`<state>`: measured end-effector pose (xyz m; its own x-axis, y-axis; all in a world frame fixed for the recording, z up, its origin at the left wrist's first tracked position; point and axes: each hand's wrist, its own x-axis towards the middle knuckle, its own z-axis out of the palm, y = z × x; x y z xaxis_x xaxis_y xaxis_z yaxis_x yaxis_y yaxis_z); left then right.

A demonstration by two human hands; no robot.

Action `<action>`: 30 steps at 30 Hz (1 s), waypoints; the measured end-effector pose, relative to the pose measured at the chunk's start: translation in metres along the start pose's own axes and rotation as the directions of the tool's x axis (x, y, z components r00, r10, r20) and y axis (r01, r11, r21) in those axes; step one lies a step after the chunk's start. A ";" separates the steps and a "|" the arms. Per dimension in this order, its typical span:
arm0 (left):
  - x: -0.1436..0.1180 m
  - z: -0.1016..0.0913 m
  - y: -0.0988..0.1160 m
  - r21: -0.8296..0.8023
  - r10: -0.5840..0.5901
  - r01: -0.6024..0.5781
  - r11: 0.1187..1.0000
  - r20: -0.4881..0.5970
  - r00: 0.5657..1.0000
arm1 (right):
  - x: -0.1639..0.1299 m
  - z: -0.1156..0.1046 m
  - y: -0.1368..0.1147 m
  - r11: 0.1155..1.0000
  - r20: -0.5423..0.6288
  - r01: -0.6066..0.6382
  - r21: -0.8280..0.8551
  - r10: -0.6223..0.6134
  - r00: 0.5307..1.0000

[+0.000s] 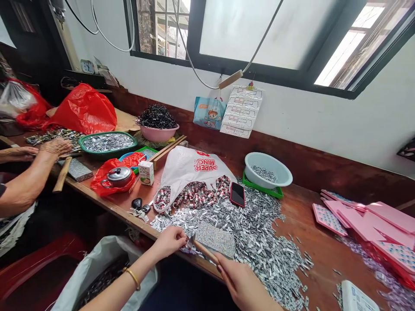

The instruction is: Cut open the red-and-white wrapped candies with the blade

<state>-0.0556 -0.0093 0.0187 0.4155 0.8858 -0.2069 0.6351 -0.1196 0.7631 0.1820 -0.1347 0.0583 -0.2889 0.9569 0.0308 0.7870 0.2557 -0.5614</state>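
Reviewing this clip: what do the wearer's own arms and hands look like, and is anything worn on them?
Both forearms are bare, with no sleeves or gloves in view. The left hand has a thin gold bangle around its wrist. The right hand shows no ring, watch or bracelet, and a nail on its fingers looks dark, perhaps polished. No markings show on either arm.

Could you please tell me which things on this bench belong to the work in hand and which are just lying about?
In use:
left hand at the pile's near edge
right hand holding a wooden-handled tool
speckled grey flat block
heap of small silver metal strips

Lying about:
black phone in red case
bunch of keys
small green-and-white carton
small lidded steel pot
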 end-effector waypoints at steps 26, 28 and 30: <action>0.000 -0.002 -0.005 -0.297 -0.050 0.091 0.950 0.143 0.988 | -0.001 0.005 -0.001 0.960 -0.037 0.052 -0.274 -0.064 0.997; 0.000 -0.001 -0.005 -0.305 -0.056 0.096 0.948 0.136 0.989 | 0.001 0.005 -0.003 0.959 -0.064 0.049 -0.279 -0.069 0.996; 0.001 -0.001 -0.004 -0.308 -0.057 0.097 0.946 0.137 0.989 | 0.002 0.006 -0.004 0.954 -0.061 0.052 -0.295 -0.073 0.995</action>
<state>-0.0584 -0.0075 0.0164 0.4639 0.8215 -0.3315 0.4405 0.1108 0.8909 0.1744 -0.1347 0.0556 -0.3120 0.9422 0.1221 0.8966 0.3345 -0.2903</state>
